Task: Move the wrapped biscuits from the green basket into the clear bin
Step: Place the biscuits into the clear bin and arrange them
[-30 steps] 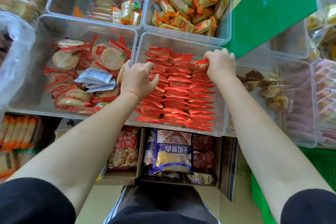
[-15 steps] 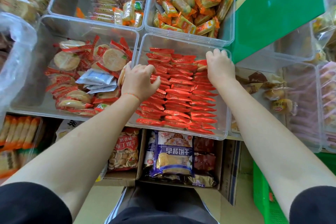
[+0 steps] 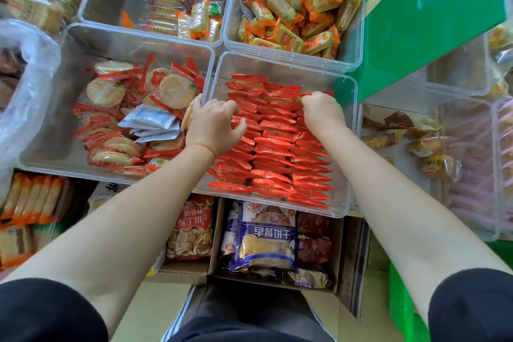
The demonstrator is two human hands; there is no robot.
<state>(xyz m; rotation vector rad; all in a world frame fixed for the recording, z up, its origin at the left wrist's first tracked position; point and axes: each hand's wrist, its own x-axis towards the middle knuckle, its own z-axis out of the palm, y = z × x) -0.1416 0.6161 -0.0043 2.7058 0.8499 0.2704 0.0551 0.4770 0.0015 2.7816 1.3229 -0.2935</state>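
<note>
A: Head view, looking down: rows of wrapped biscuits (image 3: 273,144) in red wrappers, standing on edge, packed inside the clear bin (image 3: 350,147), filling most of it from the near wall back; bare strip remaining along the far wall.

B: And the hands?

A: Both reaching into the bin. Left hand (image 3: 212,126) lying on the left rows, fingers curled over the packet tops, seemingly gripping or pressing a few; thumb near the bin's left wall. Right hand (image 3: 322,112) working at the back of the right rows, fingers curled tight, knuckles up; fingertips hidden, so cannot tell for sure what is being pinched, probably a packet edge.

B: Why positioned like that?

A: Likely squaring the rows so more fit upright.

B: Around the bin?

A: Just left, another bin of round crackers (image 3: 133,114) lying loose. Behind, a bin of orange-ended packets (image 3: 299,5). Green basket (image 3: 402,305) showing only at the lower right edge, contents unseen. Below, cardboard boxes of bagged biscuits (image 3: 266,239).
</note>
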